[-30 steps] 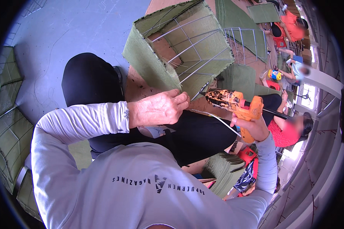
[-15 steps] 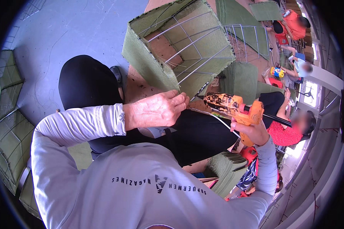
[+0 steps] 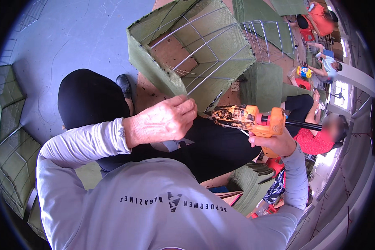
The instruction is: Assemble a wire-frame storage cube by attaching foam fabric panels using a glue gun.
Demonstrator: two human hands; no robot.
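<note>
My right hand (image 3: 277,143) is wrapped round the handle of an orange glue gun (image 3: 237,116) smeared with black, a black glue stick (image 3: 303,125) poking out of its back. The gun's nozzle points left, toward the near corner of a box-shaped basket (image 3: 148,62) made of green woven fabric on a wire frame. At that corner, my left hand (image 3: 166,118) pinches the fabric's edge beside a wire; its fingertips partly hide the spot. The basket is tilted, with its opening and bare wires facing me. A white cord hangs by the gun.
More green wire-framed baskets (image 3: 14,154) stand at the left. Stacked green fabric panels (image 3: 252,181) lie at the lower right, and others (image 3: 266,85) beyond the basket. Several people sit working along the right, one in a red top (image 3: 310,139). A yellow bottle (image 3: 304,72) is near them.
The basket and my left hand have shifted slightly left. The glue gun has also moved a little left, its nozzle staying close to the basket corner. Both grips look unchanged.
</note>
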